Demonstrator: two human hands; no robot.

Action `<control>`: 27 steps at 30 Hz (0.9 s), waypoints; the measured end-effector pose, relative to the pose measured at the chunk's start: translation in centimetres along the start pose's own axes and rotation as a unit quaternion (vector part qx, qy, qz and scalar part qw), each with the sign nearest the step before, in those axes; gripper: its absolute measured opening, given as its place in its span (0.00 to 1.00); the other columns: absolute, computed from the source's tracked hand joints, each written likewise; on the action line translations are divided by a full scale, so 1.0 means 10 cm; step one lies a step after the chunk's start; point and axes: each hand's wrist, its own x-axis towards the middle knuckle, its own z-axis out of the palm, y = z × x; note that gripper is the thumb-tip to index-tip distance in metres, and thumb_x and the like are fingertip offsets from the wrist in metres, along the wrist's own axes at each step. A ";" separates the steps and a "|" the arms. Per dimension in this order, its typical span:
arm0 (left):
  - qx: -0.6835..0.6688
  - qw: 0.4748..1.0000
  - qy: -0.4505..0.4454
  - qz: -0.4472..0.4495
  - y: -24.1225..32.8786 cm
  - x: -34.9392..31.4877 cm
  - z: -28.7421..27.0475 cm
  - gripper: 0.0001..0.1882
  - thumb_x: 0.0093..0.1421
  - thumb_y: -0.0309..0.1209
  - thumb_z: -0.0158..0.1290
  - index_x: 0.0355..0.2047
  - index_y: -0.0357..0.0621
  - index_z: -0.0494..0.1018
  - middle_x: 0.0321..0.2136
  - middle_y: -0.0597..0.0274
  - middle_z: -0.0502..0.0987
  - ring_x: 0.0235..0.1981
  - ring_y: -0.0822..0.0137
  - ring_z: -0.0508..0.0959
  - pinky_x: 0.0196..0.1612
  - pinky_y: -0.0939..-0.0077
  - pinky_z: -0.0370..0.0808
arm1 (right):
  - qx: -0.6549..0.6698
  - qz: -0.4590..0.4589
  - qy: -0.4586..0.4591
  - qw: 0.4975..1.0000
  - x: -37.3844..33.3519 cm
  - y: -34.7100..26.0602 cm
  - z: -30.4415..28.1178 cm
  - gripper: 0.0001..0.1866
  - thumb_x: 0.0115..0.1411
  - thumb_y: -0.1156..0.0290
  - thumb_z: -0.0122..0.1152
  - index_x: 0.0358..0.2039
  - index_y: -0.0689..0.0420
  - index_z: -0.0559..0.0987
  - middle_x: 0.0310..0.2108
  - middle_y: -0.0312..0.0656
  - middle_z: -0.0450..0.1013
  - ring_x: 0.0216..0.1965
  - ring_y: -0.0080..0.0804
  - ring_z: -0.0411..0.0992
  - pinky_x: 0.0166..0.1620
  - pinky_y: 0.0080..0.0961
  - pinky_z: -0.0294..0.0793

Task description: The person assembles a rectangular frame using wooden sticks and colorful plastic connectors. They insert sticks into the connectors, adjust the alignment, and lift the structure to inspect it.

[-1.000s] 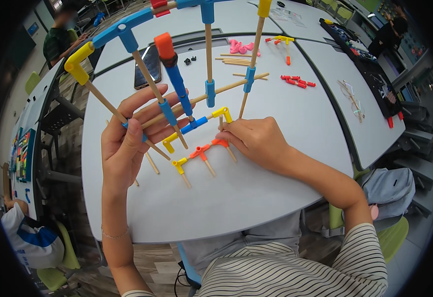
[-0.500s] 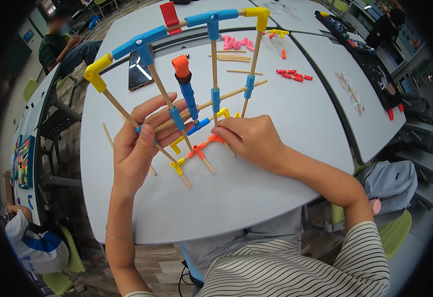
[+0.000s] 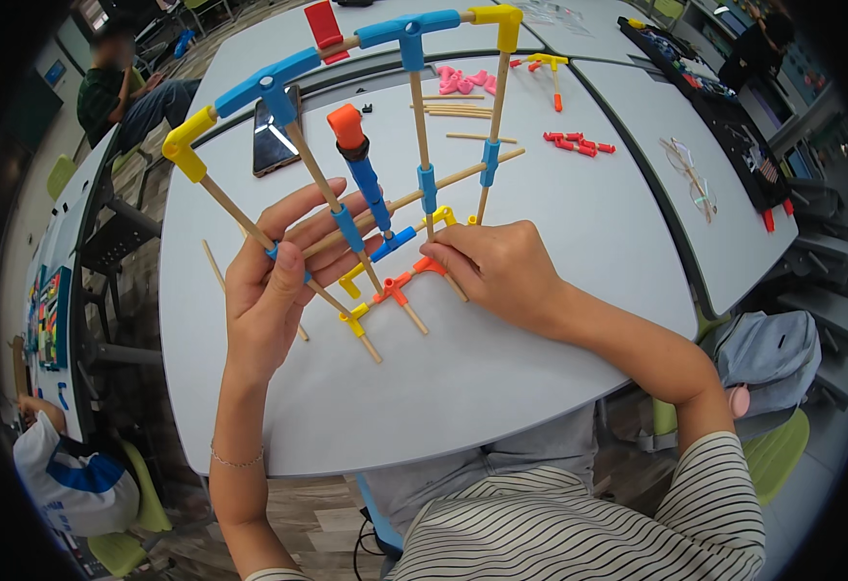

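Note:
A frame of wooden sticks and plastic connectors stands before me, with blue connectors (image 3: 410,46) and a yellow elbow (image 3: 187,147) along its top. A red clip-like piece (image 3: 326,27) sits on the top bar. My left hand (image 3: 267,290) is closed around the left upright, thumb in front and fingers behind the crossbar. With a pinch, my right hand (image 3: 509,276) grips the lower part of an upright stick (image 3: 418,121), just above an orange connector (image 3: 431,265). Between the uprights rises a dark blue post with an orange cap (image 3: 345,126). Lower down are another orange connector (image 3: 395,288) and a yellow one (image 3: 353,321).
Beyond the frame lie a phone (image 3: 277,136), pink connectors (image 3: 462,81), loose sticks (image 3: 458,109) and small red connectors (image 3: 579,143). A black case (image 3: 724,126) lies on the right table. One person sits at the far left, another stands far right.
The frame's top has shifted slightly left, while its lower connectors have moved slightly right and up. Both hands keep their hold, the right one almost in place.

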 end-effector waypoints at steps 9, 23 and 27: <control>0.017 0.999 -0.023 0.023 -0.03 -0.02 0.00 0.23 0.74 0.39 0.35 0.63 0.38 0.58 0.58 0.29 0.67 0.58 0.39 0.72 0.59 0.42 0.72 | -0.034 -0.009 -0.009 0.999 0.00 0.02 -0.03 0.11 0.61 0.68 0.65 0.25 0.60 0.80 0.18 0.43 0.77 0.14 0.35 0.73 0.19 0.24 0.70; 0.049 0.998 -0.030 0.016 0.04 -0.01 0.03 0.25 0.73 0.39 0.38 0.62 0.34 0.59 0.56 0.35 0.72 0.56 0.43 0.75 0.59 0.43 0.73 | 0.009 -0.063 0.207 0.976 0.28 0.21 -0.49 0.12 0.54 0.69 0.74 0.26 0.58 0.76 0.21 0.38 0.71 0.17 0.25 0.65 0.20 0.21 0.63; 0.053 0.998 -0.017 0.015 0.05 -0.02 0.03 0.25 0.73 0.39 0.37 0.62 0.33 0.59 0.57 0.35 0.71 0.56 0.43 0.75 0.59 0.44 0.73 | 0.046 -0.006 0.121 0.992 0.23 0.28 -0.51 0.18 0.57 0.67 0.72 0.18 0.58 0.73 0.15 0.36 0.68 0.15 0.24 0.60 0.19 0.22 0.57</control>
